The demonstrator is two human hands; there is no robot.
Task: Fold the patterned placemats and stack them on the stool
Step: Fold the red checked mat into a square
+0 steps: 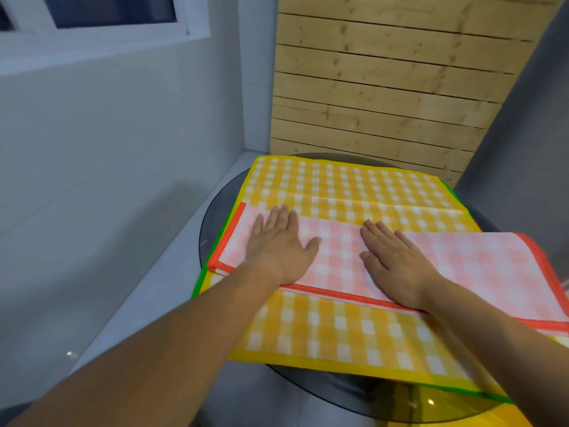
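A pink checked placemat with a red-orange border lies folded in half across a yellow checked placemat with a yellow border. Under the yellow one, a green edge of another placemat peeks out at the left. All rest on a round dark glass table. My left hand presses flat on the left part of the pink placemat, fingers straight. My right hand lies flat on its middle, palm near the folded edge. The pink placemat's right end overhangs toward the right. No stool is in view.
A pale wooden slatted panel leans against the wall behind the table. A grey wall and a white window frame stand at the left. A white ledge runs along the table's left side.
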